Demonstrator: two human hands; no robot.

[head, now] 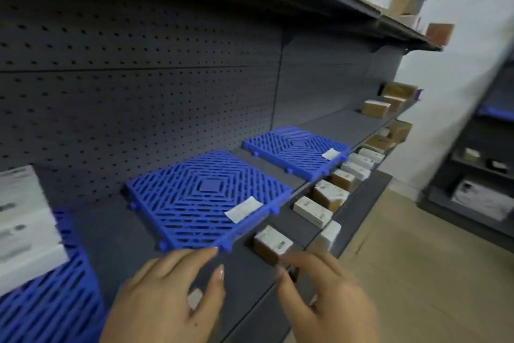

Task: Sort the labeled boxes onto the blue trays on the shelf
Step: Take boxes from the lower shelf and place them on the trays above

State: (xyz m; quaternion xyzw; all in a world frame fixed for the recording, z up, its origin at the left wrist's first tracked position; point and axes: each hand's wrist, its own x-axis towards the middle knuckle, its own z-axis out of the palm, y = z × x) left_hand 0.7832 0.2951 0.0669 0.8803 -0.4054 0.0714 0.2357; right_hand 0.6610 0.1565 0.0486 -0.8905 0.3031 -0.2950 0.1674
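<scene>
dark shelf (pixel 328 123), blue trays (pixel 208 198), labeled boxes (pixel 313 210)

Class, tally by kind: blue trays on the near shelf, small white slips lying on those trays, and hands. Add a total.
Blue trays: 3
Small white slips: 2
Hands: 2
Total: 7

The near-left blue tray (pixel 55 301) and the white box (pixel 25 217) on it are cut by the left edge, the box's print blurred. The label (pixel 244 208) on the middle tray (pixel 194 203) is too small to read.
</scene>
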